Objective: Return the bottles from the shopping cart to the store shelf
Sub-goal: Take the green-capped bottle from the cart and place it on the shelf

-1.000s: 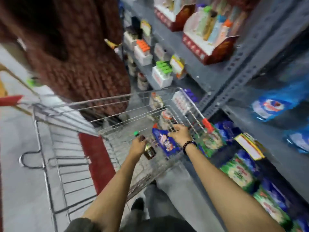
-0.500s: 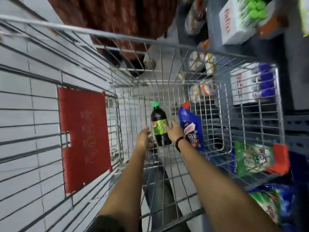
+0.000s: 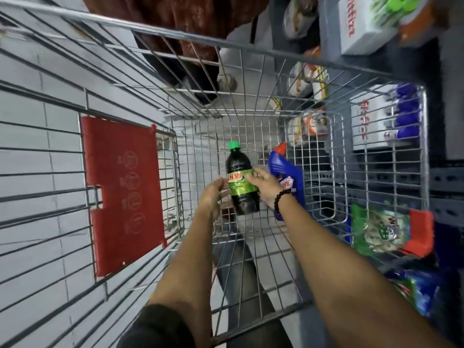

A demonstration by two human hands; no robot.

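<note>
Pick-up step, judged. Dark plastic soda bottle with green cap and green label [image 3: 241, 182] stands inside the wire shopping cart [image 3: 251, 136]. Left hand [image 3: 213, 194] spread beside it; right hand [image 3: 263, 185] spread, fingertips touching the label. Blue cleaner bottle with red nozzle [image 3: 286, 174] just behind. Next: close both hands, lift toward the grey metal store shelf [image 3: 447, 177].

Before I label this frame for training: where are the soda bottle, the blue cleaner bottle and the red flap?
soda bottle [image 3: 241, 187], head view, green label.
blue cleaner bottle [image 3: 282, 169], head view, shoulder.
red flap [image 3: 123, 189], head view, middle.
</note>
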